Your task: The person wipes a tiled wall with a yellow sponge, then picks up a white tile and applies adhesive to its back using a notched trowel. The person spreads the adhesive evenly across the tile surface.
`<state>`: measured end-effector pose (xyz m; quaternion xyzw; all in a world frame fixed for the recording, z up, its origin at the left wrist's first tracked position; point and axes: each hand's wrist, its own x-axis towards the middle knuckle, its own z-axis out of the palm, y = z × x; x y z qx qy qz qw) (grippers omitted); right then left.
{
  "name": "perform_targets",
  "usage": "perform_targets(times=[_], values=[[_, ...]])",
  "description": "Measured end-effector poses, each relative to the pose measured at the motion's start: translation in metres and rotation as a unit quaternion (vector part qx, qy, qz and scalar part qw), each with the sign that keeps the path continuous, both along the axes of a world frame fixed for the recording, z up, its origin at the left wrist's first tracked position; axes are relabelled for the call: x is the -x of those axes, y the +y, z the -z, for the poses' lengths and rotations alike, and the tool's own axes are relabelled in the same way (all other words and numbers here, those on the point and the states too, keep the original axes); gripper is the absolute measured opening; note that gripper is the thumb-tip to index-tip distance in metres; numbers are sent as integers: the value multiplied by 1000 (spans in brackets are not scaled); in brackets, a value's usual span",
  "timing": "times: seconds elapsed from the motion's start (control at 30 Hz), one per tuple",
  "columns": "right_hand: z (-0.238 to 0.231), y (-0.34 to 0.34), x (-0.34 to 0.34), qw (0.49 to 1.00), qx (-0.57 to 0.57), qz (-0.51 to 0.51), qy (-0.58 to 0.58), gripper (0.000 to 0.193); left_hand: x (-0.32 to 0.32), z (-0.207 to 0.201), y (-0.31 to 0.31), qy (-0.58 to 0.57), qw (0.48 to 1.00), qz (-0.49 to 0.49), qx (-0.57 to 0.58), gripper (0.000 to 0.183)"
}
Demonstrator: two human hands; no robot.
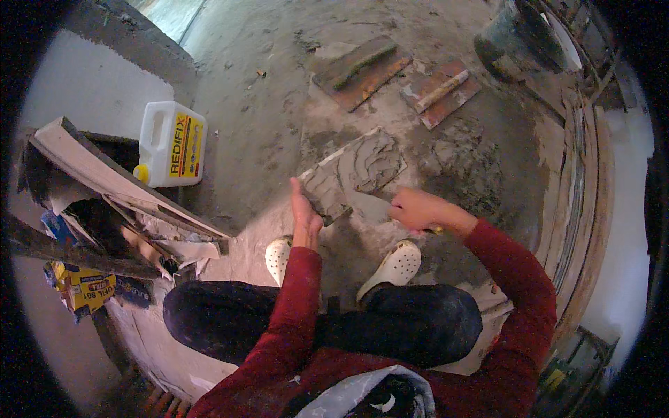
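Observation:
My left hand (304,212) grips the near-left end of a tile (340,155), thumb up along its edge. Wet grey mortar (376,161) lies over the tile in ridged, uneven heaps, thickest toward the far right. My right hand (421,207) is closed around a trowel (380,196), whose blade reaches toward the mortar at the tile's near-right side. A bit of yellow handle shows below that fist. I cannot tell whether the blade touches the mortar. To the right, a rough pile of mortar (468,171) lies on the floor.
Two reddish boards or tiles with handle-like bars (366,73) (446,94) lie beyond. A dark bucket (519,42) stands far right, near long planks (575,181). A white jug (174,143) and leaning wood (132,177) are left. My pale clogs (398,263) flank the work.

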<state>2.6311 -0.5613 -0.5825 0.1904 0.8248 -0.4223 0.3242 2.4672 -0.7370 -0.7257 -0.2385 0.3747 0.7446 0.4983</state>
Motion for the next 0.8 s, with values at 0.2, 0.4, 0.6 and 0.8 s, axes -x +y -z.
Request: perform_targets(times=[0.2, 0.4, 0.6, 0.8], values=[[9, -8, 24, 981, 53, 187, 7, 35, -4, 4, 7, 1, 998, 17, -60, 67], [-2, -16, 20, 995, -51, -84, 22, 31, 5, 13, -3, 12, 1000, 17, -10, 66], [-10, -10, 11, 955, -219, -182, 88, 18, 2, 5, 2, 2, 1000, 28, -9, 66], [-19, 37, 13, 906, -359, -218, 45, 12, 5, 4, 0, 19, 999, 27, -13, 66]])
